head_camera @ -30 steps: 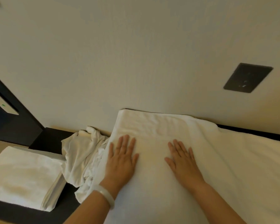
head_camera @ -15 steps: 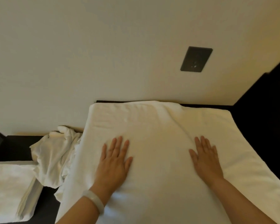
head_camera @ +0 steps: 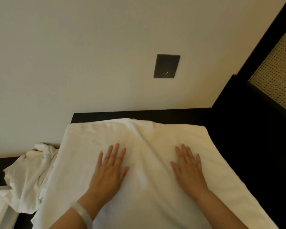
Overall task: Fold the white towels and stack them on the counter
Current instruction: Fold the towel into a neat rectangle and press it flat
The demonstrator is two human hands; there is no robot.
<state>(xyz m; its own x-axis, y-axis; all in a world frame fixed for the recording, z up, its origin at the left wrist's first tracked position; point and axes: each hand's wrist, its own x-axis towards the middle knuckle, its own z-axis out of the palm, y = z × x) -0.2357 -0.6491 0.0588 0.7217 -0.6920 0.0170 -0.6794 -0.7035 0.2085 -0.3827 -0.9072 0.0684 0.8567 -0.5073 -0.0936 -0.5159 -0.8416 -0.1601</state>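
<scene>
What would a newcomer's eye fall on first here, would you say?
The left hand and right hand lie flat on a large white towel spread across the dark counter. A crumpled towel sits to its left, and a dark outlet plate marks the wall above.

Cream wall [head_camera: 73, 63] in warm light, dark socket plate [head_camera: 166, 66] on it. Black bench [head_camera: 155, 114] below, mesh panel [head_camera: 277, 76] at right.

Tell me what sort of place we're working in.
Likely a hotel room, though not certain: dark counter against a plain wall, dark socket plate, a spread white towel with a crumpled towel beside it.
</scene>
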